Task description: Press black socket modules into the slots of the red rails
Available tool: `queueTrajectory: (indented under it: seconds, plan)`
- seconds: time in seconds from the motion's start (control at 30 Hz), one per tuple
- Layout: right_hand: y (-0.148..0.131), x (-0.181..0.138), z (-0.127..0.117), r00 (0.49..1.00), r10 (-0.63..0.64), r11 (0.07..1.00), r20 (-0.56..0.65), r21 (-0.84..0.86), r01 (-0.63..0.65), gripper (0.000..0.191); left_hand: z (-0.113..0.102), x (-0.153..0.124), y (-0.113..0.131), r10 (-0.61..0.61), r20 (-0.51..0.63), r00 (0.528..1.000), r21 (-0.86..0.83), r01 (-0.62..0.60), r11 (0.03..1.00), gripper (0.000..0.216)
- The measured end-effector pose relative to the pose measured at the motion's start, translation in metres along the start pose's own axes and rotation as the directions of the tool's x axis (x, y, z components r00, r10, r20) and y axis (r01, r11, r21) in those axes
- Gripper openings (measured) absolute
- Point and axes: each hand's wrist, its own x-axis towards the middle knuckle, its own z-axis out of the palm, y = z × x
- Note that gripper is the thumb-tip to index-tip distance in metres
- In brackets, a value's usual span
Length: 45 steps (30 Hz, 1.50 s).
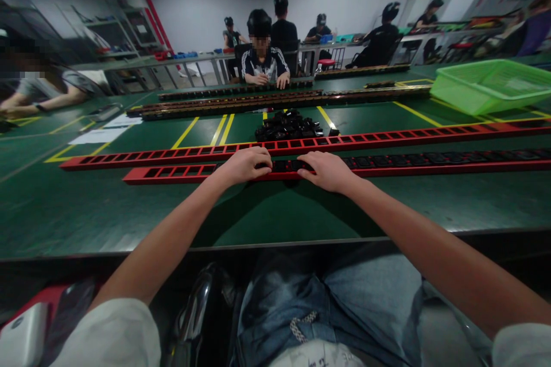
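Note:
A long red slotted frame (pixel 146 179) lies crosswise before me on the green table. Black plastic parts (pixel 387 160) fill its slots on the right, while several slots at its left end hold none. My left hand (pixel 246 166) rests on this frame with curled fingers, thumb and fingertips around a black part. A short way to the right, my right hand (pixel 328 171) is bent over the same frame, its thumb and fingers at another black part (pixel 296 164). Fingers partly cover what each hand touches. Just beyond lies a second red slotted frame (pixel 189 153).
Behind the frames sits a heap of loose black parts (pixel 290 125). A green basket (pixel 486 89) stands at the right. Dark long strips (pixel 232 104) lie farther back, in front of a seated person (pixel 264 63). White paper sheets (pixel 97 136) are at the left.

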Motion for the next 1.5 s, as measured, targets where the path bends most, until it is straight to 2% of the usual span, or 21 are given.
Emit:
queueTrajectory:
  seconds: [0.13,0.33,0.47,0.63,0.87,1.13,1.4,1.5]
  plan:
    - [0.001,0.000,0.001,1.000,-0.008,1.000,-0.010,-0.002,0.008,0.046,0.001,0.000,0.002,-0.021,-0.004,1.000,0.016,0.021,1.000,0.016]
    - [0.001,-0.001,0.001,1.000,-0.011,1.000,-0.017,-0.001,0.011,0.047,0.006,0.003,0.013,0.051,0.001,0.999,-0.060,-0.051,0.997,0.031]
    - [0.001,0.000,0.001,1.000,-0.012,1.000,-0.006,0.009,0.012,0.046,0.011,0.004,0.015,0.055,0.050,0.997,-0.075,-0.051,0.996,0.036]
    - [0.001,-0.001,0.001,1.000,-0.009,1.000,-0.002,0.004,0.009,0.048,0.011,0.003,0.014,0.067,0.025,0.997,-0.098,-0.064,0.993,0.043]
    - [-0.001,-0.001,-0.002,1.000,0.000,1.000,0.016,0.011,-0.001,0.044,0.012,0.007,0.022,0.065,0.048,0.997,0.016,-0.066,0.998,0.038]
    - [-0.001,0.001,0.000,1.000,0.031,0.999,0.001,0.024,-0.031,0.042,0.016,0.007,0.025,0.058,0.055,0.997,0.045,-0.060,0.997,0.037]
    - [-0.001,0.000,0.000,0.999,0.051,0.998,-0.016,0.044,-0.050,0.040,0.030,0.008,0.030,0.074,0.080,0.994,0.138,-0.084,0.987,0.049]
    - [-0.001,0.000,-0.001,0.998,0.054,0.998,-0.020,0.035,-0.053,0.040,0.033,0.010,0.031,0.076,0.077,0.994,0.136,-0.085,0.987,0.047]
